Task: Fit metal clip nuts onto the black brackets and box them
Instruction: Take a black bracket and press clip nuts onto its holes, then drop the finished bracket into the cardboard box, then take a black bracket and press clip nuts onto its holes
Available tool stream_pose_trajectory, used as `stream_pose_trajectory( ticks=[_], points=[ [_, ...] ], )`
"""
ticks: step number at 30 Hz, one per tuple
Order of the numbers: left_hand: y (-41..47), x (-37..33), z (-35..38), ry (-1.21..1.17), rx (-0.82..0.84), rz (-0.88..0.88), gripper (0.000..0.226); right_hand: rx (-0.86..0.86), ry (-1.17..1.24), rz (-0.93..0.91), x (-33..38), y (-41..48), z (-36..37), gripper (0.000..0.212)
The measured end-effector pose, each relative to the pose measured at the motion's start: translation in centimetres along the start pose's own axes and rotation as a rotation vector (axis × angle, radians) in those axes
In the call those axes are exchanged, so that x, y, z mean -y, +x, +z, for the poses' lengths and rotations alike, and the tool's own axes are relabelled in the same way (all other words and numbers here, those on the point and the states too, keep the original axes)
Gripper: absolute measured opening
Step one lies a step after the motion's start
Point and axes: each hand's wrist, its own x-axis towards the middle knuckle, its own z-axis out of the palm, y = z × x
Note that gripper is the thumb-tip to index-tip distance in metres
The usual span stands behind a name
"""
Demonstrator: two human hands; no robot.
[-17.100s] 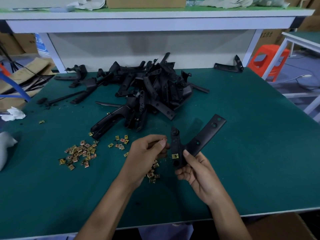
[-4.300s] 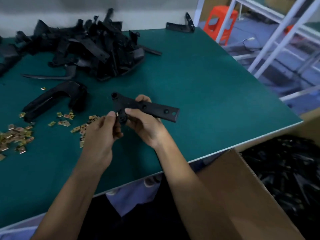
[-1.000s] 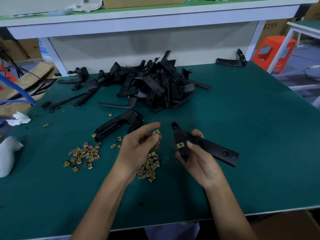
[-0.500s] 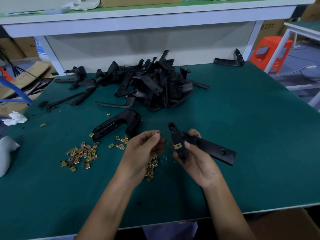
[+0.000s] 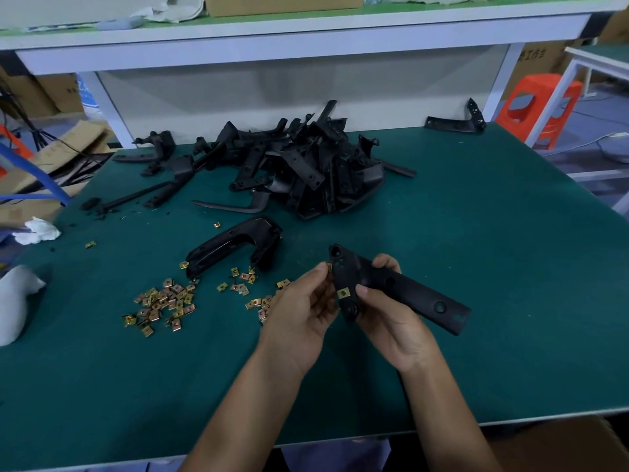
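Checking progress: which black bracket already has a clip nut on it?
The bracket gripped in the right hand: a gold clip nut sits on it beside the thumb. It alone is held; the other brackets lie on the table.

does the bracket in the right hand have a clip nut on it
Yes, a gold clip nut sits on the bracket held by the right hand.
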Motion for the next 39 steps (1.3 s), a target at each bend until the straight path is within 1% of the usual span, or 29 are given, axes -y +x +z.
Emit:
stream_pose_trajectory(
  ticks=[7, 12, 14, 16, 18, 20, 21, 23, 24, 26, 27, 28, 29, 30, 31, 32, 33, 35, 37, 39],
  points=[
    [-0.4, 0.6, 0.3, -0.006, -0.029, 0.035, 0.014, -0.001, -0.086, -0.022, -0.5, 0.0, -0.3, 0.042],
    [-0.9, 1.4, 0.3, 0.060, 0.043, 0.098, 0.018, -0.110, -0.210, -0.050, -0.3, -0.9, 1.3, 0.042],
    [-1.3, 1.8, 0.0, 0.193, 0.112, 0.148, 0.018, -0.178, -0.241, -0.111, 0.3, -2.4, 1.7, 0.045],
    [-1.5, 2.5, -0.2, 0.395, 0.186, 0.204, 0.024, -0.204, -0.219, -0.152, 0.9, -4.9, 1.2, 0.046],
    [-1.6, 3.4, -0.1, 0.658, 0.233, 0.237, 0.032, -0.210, -0.141, -0.175, 1.5, -8.5, -0.1, 0.046],
    [-1.7, 4.6, 0.3, 0.874, 0.364, 0.237, 0.041, -0.255, -0.054, -0.200, 2.6, -12.7, -1.7, 0.046],
    [-1.8, 5.2, 0.2, 0.956, 0.429, 0.244, 0.044, -0.317, 0.013, -0.230, 3.6, -14.8, -2.5, 0.048],
    [-2.0, 5.9, 0.0, 1.062, 0.494, 0.311, 0.046, -0.529, 0.188, -0.334, 6.9, -19.1, -4.3, 0.055],
    [-1.9, 6.0, -0.3, 1.068, 0.501, 0.345, 0.045, -0.654, 0.257, -0.416, 9.0, -21.1, -5.2, 0.050],
    [-1.6, 5.9, -0.7, 1.058, 0.493, 0.370, 0.042, -0.905, 0.348, -0.587, 12.9, -24.9, -7.0, 0.032],
    [-1.5, 5.8, -1.0, 1.057, 0.473, 0.370, 0.039, -1.030, 0.396, -0.655, 14.3, -26.2, -7.8, 0.034],
    [-1.3, 5.6, -1.2, 1.054, 0.455, 0.372, 0.035, -1.132, 0.452, -0.705, 15.0, -27.2, -8.6, 0.048],
    [-1.2, 5.4, -1.5, 1.053, 0.431, 0.381, 0.029, -1.212, 0.486, -0.725, 15.0, -27.9, -9.3, 0.060],
    [-1.2, 5.2, -1.8, 1.050, 0.403, 0.394, 0.024, -1.255, 0.464, -0.700, 14.7, -27.9, -9.7, 0.065],
    [-1.3, 4.9, -2.1, 1.045, 0.377, 0.407, 0.020, -1.269, 0.385, -0.647, 14.2, -27.2, -9.6, 0.061],
    [-1.3, 4.9, -2.3, 1.035, 0.351, 0.407, 0.020, -1.267, 0.256, -0.586, 13.6, -26.6, -9.4, 0.051],
    [-1.3, 4.1, -3.1, 1.040, 0.290, 0.420, 0.021, -1.233, 0.115, -0.511, 12.6, -24.4, -9.0, 0.039],
    [-0.8, 3.3, -4.1, 1.107, 0.169, 0.477, 0.021, -1.139, -0.122, -0.469, 11.4, -20.9, -7.4, 0.020],
    [0.2, 1.0, -5.8, 1.219, 0.004, 0.591, 0.020, -0.974, -0.313, -0.432, 9.8, -16.1, -5.2, 0.018],
    [1.6, -1.8, -7.2, 1.354, -0.148, 0.770, 0.016, -0.785, -0.466, -0.377, 7.6, -11.5, -3.2, 0.022]
  ],
)
